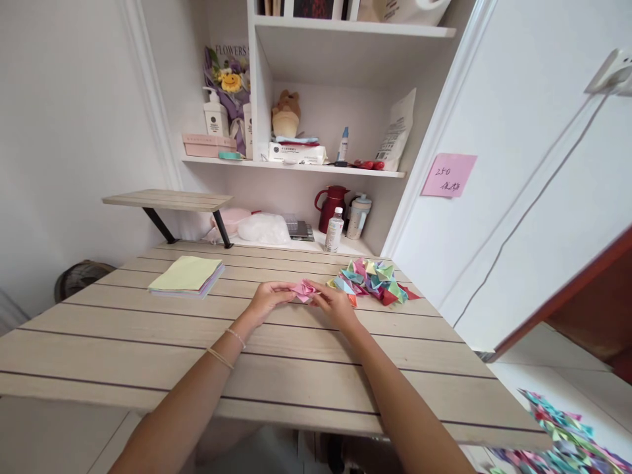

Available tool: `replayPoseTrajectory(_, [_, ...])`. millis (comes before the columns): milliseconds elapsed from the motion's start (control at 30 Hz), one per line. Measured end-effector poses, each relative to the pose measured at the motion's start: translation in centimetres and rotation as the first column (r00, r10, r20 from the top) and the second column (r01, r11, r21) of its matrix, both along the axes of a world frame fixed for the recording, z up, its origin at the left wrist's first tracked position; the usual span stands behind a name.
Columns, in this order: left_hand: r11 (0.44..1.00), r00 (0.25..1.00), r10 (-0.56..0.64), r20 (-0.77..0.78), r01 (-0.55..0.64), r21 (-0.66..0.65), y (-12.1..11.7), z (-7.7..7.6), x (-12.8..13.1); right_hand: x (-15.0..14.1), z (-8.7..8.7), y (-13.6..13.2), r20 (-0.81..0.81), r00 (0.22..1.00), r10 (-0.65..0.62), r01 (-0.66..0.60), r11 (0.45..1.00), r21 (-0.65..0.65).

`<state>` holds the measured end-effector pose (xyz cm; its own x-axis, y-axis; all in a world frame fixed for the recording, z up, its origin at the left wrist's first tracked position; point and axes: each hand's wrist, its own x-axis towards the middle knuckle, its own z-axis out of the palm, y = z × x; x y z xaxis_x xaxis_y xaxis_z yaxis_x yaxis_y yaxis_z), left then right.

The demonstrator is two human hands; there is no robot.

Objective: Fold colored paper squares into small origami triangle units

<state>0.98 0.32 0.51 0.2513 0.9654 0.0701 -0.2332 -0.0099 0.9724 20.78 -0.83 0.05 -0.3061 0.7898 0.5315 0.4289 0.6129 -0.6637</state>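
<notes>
A small folded pink origami piece (305,290) is held up over the middle of the wooden table (296,368). My left hand (269,301) pinches its left side between thumb and fingers. From the other side, my right hand (336,304) grips its right edge. Just beyond my right hand lies a pile of folded paper pieces (375,282) in pink, blue, green, yellow and red. A stack of square paper sheets (186,276), pale yellow on top, rests on the table at the left.
A white-labelled bottle (334,230) stands behind the table, near a dark red jug (332,207) and a pale tumbler (359,216). A small raised shelf (168,199) occupies the back left. More folded paper (567,438) lies in a heap on the floor at the lower right.
</notes>
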Motion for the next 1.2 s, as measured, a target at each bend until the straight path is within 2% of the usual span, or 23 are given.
replayPoseTrajectory(100, [0.999,0.999,-0.029,0.020,0.028,0.019,-0.2,0.1,0.1,0.0,0.4,-0.3,0.142,0.990,0.000,-0.009,0.998,0.061])
replayPoseTrajectory(200, [0.999,0.999,-0.005,0.045,0.004,0.033,-0.4,-0.1,0.4,-0.3,0.6,-0.5,0.116,0.992,0.046,-0.053,0.997,0.051])
replayPoseTrajectory(333, [0.995,0.998,0.049,-0.031,-0.047,0.085,-0.2,-0.7,0.6,-1.1,0.1,-0.5,-0.074,0.994,0.081,-0.088,0.991,-0.096])
replayPoseTrajectory(433, [0.993,0.992,0.031,-0.118,-0.017,0.120,-0.2,-0.9,0.6,-1.6,-0.6,-0.3,-0.282,0.957,0.064,-0.125,0.970,-0.206])
replayPoseTrajectory(500, [0.992,0.991,0.000,-0.136,0.017,0.125,-0.2,-0.9,0.6,-1.7,-0.9,-0.1,-0.406,0.913,0.038,-0.141,0.963,-0.229])
replayPoseTrajectory(567, [0.991,0.992,-0.013,-0.123,0.029,0.127,-0.2,-0.9,0.6,-1.6,-1.0,0.2,-0.461,0.887,0.025,-0.146,0.963,-0.228])
replayPoseTrajectory(700, [0.989,0.994,0.051,-0.098,-0.037,0.146,-0.1,-0.8,0.6,-1.0,-0.6,0.5,-0.408,0.912,0.043,-0.134,0.971,-0.198])
replayPoseTrajectory(867, [0.983,0.993,0.096,-0.074,-0.083,0.164,-0.2,-0.5,0.7,-0.6,0.2,0.1,-0.377,0.919,0.112,-0.189,0.967,-0.172])
replayPoseTrajectory(1033, [0.968,0.985,0.153,-0.076,-0.135,0.210,-0.6,-0.1,0.9,-0.8,0.3,-0.2,-0.377,0.924,0.056,-0.135,0.973,-0.187])
replayPoseTrajectory(1200, [0.953,0.990,0.126,-0.060,-0.104,0.283,-0.6,-0.1,1.2,-1.4,-0.3,0.1,-0.465,0.884,-0.041,-0.073,0.972,-0.225])
